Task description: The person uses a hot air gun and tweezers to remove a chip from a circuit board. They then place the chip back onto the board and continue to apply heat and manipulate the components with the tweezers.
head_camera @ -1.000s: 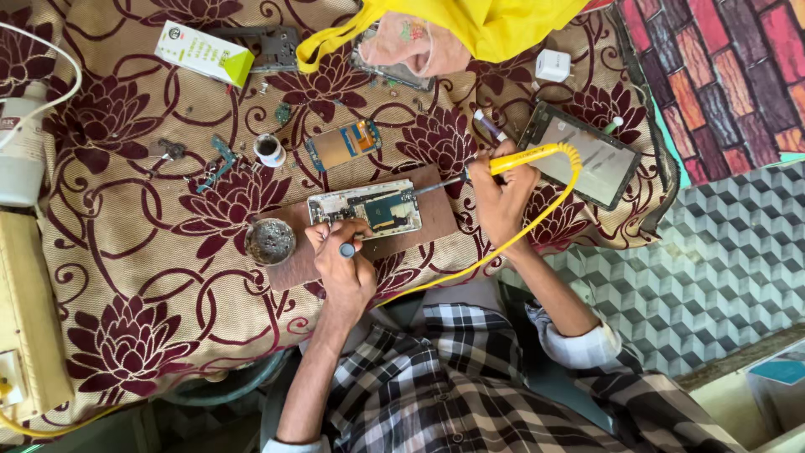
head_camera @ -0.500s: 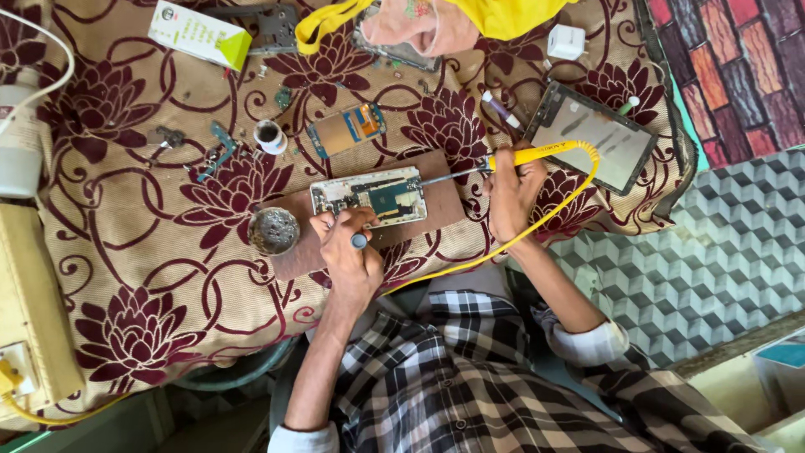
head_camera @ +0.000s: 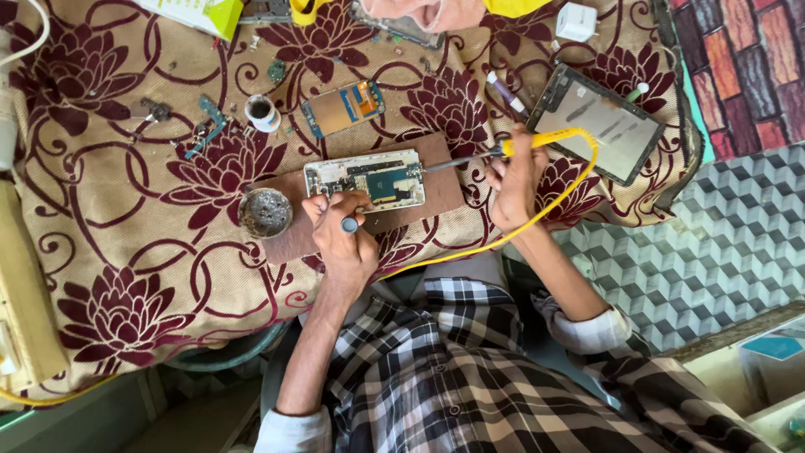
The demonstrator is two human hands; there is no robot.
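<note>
On brown board (head_camera: 436, 197), opened phone (head_camera: 366, 180)

**Checked shirt, cuffs pushed back**

The person is wearing a checked shirt in black, grey and white, with small pale buttons running down the front. Behind the left hand (head_camera: 348, 243) the forearm is showing bare up to a light rolled cuff. Behind the right hand (head_camera: 513, 180) a matching pale cuff is bunching at the elbow.

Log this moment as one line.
left hand: steadies opened phone on board | right hand: holds soldering iron, tip beside phone
</note>
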